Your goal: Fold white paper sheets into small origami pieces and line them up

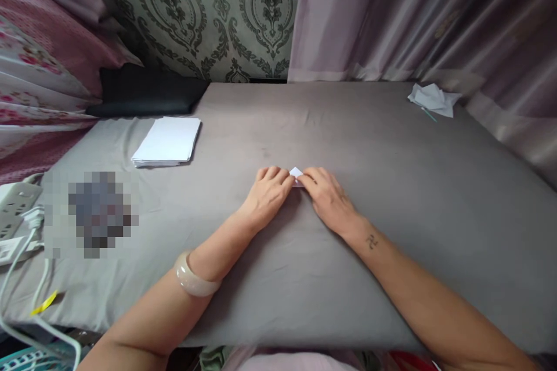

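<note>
The left hand [272, 194] and right hand [328, 196] held a small white paper [296, 172] between them — fingers curled onto its two sides — on the grey-covered table [304, 127]; a paper stack [167, 138] (its edges slightly uneven) lay farther left.

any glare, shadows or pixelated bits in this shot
Head view: glare on the bangle; head view: soft shadow on the grey cloth beside the left forearm; head view: pixelated patch at left, contents unreadable; head view: held paper shows little detail.
</note>
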`<state>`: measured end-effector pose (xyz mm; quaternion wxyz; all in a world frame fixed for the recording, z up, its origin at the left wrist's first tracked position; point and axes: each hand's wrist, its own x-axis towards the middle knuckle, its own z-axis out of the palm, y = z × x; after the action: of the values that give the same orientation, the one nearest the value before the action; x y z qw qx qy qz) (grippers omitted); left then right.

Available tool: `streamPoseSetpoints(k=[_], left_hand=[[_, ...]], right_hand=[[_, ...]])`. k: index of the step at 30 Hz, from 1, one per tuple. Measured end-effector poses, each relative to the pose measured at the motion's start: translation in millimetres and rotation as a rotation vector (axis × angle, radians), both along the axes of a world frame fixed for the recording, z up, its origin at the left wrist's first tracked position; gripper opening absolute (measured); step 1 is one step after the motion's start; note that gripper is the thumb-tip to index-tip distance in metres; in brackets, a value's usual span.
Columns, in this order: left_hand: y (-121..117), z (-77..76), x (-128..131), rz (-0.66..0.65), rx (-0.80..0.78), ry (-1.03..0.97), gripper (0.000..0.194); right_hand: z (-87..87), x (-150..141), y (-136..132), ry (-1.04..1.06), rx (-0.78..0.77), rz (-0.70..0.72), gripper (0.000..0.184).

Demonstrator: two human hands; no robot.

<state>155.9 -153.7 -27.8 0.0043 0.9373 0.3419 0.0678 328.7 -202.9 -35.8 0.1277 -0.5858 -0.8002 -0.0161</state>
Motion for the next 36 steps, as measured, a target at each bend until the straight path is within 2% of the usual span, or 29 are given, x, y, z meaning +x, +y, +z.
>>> streamPoseSetpoints(k=[2,7,12,16,25,28,31,33,36], left_hand=[[-5.6,1.5,5.6,-0.059,-0.008,0.095,0.026],[-26.9,-0.4,16.7,0.079,0.059,0.205,0.022],[-35.9,10.1,16.6,0.117,-0.047,0.269,0.016],[-33.3,17.0,11.7,0.131,-0.082,0.273,0.019],[-31.2,16.9,6.2,0.183,-0.112,0.243,0.021],[-23.8,15.2,2.6,0.201,-0.108,0.191,0.02],[-12.2,9.3,-1.8,0.228,-0.056,0.108,0.027],[-4.2,4.4,-4.0,0.168,-0.017,0.044,0.027],[5.1,-1.6,-5.0,0.031,0.046,-0.005,0.029]], right_hand=[[2.9,-9.2,-5.6,-0.063,-0.036,0.014,0.028],[6.2,-27.2,-21.9,-0.131,-0.034,-0.039,0.044],[7.8,-31.6,-27.1,-0.098,-0.025,-0.058,0.043],[9.5,-29.2,-25.9,-0.103,-0.037,-0.103,0.042],[10.8,-18.3,-27.0,-0.157,-0.056,-0.18,0.037],[10.6,-11.5,-29.3,-0.165,-0.037,-0.182,0.037],[10.9,-1.7,-29.0,-0.158,-0.017,-0.166,0.035],[10.0,5.9,-25.8,-0.103,-0.004,-0.137,0.03],[4.0,17.9,-16.9,0.124,0.029,-0.154,0.025]])
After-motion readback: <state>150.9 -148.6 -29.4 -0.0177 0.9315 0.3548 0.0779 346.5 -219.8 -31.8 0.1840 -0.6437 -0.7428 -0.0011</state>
